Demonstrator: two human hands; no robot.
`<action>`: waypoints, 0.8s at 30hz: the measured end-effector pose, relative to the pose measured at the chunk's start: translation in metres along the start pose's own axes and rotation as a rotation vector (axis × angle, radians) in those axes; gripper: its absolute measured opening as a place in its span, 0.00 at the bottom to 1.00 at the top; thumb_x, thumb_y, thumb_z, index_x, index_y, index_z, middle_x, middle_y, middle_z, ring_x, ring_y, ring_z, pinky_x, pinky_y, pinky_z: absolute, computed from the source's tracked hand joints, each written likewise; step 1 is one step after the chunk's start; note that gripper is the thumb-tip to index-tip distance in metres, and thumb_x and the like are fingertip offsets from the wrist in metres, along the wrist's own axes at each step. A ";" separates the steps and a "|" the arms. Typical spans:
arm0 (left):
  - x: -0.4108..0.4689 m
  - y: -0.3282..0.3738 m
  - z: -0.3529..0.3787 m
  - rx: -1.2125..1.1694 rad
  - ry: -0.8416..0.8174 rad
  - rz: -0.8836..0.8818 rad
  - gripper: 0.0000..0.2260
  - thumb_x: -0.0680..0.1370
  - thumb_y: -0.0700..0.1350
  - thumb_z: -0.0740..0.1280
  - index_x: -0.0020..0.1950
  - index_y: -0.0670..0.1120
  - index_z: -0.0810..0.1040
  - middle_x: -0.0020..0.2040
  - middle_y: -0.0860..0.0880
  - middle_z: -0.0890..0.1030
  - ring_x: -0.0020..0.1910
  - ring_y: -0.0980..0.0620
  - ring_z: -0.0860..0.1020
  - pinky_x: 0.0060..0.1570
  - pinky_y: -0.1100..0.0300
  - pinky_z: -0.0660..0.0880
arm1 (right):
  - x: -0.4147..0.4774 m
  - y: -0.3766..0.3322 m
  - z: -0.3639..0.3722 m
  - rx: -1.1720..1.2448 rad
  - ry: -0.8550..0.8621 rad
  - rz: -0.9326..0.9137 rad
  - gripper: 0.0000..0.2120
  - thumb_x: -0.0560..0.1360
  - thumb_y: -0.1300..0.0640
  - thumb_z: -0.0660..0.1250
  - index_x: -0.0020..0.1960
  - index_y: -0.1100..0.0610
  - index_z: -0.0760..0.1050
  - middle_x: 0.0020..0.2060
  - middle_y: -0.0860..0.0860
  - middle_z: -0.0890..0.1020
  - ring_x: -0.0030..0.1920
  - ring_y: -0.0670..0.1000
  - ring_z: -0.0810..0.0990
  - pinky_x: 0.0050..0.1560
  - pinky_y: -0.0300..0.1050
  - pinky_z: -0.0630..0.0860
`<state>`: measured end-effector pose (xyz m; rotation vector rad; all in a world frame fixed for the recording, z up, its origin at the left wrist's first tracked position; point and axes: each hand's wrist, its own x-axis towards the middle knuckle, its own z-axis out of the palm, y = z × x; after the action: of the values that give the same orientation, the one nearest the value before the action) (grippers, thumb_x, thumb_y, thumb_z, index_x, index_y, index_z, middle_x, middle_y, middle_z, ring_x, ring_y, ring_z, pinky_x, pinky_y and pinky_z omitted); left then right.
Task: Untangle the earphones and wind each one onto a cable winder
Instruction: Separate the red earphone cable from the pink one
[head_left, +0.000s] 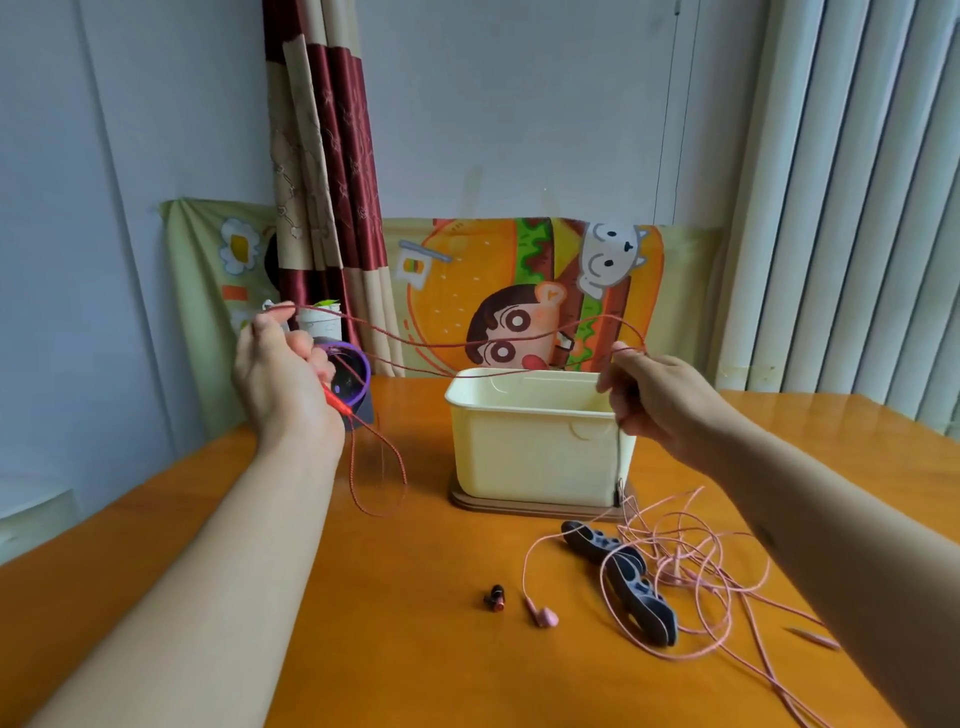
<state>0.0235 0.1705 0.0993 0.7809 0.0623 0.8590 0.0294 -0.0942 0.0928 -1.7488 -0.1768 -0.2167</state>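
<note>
Red earphone cable (483, 343) strung between left hand (283, 379), right hand (660, 400), seemingly pinched

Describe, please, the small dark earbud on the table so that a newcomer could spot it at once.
Find the cream bin standing on the orange table. Nearer the viewer than it, two earbuds lie side by side. The dark earbud is the left one, black and reddish with no cable visible, while the pink earbud beside it trails a pink cable.

I see a dark red braided earphone cable (470, 343) far left, a pale pink earphone cable (675, 561) near right, slate-grey rubbery cable winders (641, 597), a cream plastic tub (535, 452), a glossy orange wooden table (415, 665), and a burger-cartoon cloth (467, 275) far behind.
</note>
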 end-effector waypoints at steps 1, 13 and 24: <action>0.002 0.001 0.001 -0.008 0.004 0.025 0.15 0.84 0.43 0.54 0.41 0.49 0.74 0.27 0.54 0.67 0.24 0.57 0.64 0.26 0.66 0.63 | 0.000 -0.003 0.007 0.006 -0.048 -0.002 0.20 0.82 0.53 0.54 0.38 0.61 0.75 0.24 0.54 0.72 0.26 0.50 0.67 0.28 0.41 0.64; 0.012 0.017 -0.035 0.648 -0.332 -0.008 0.12 0.84 0.45 0.58 0.46 0.53 0.79 0.45 0.57 0.78 0.39 0.67 0.76 0.36 0.72 0.73 | 0.025 0.018 0.093 -0.304 -0.550 0.253 0.21 0.82 0.65 0.51 0.73 0.55 0.63 0.72 0.58 0.66 0.56 0.56 0.79 0.52 0.47 0.78; -0.003 0.017 -0.038 0.634 -0.893 -0.196 0.15 0.78 0.41 0.61 0.55 0.59 0.81 0.63 0.54 0.78 0.67 0.58 0.71 0.73 0.43 0.62 | 0.006 -0.013 0.124 -0.231 -0.636 -0.111 0.25 0.74 0.61 0.67 0.70 0.51 0.66 0.59 0.48 0.77 0.51 0.44 0.78 0.47 0.38 0.74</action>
<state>-0.0029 0.1976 0.0817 1.6681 -0.3928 0.2310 0.0381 0.0298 0.0842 -1.9928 -0.7344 0.2591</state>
